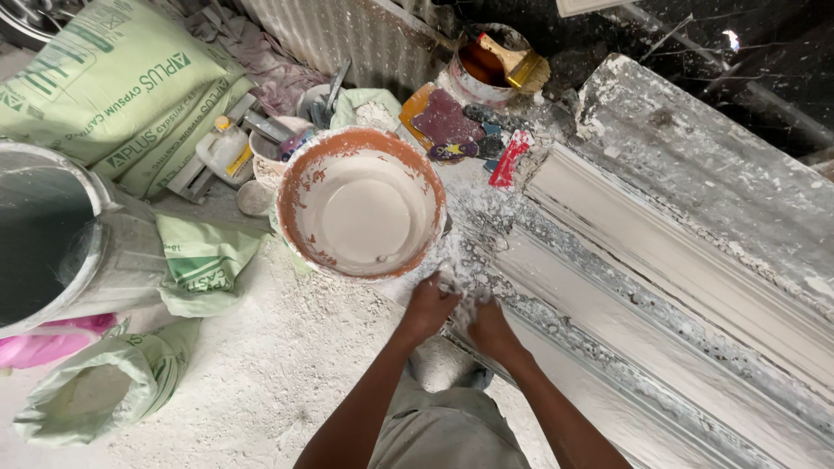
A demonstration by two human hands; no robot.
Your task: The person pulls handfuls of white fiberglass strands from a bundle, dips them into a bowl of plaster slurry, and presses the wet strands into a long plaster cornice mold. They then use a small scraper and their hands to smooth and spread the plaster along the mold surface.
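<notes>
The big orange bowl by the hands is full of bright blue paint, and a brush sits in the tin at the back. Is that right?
Not quite. The head view shows the orange bowl holding a pale, whitish mix, not blue paint. The rest is right: it sits just beyond the left hand and right hand, and a brush does rest in the tin at the back.

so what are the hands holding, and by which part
Cannot be told: left hand and right hand press together into white plaster clumps beside the bucket.

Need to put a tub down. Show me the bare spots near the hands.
Free: powdery floor between the open green sack and left hand. Crowded: behind the orange bucket, among tools, paintbrush can and scrapers. Right hand sits at the mould's edge.
</notes>
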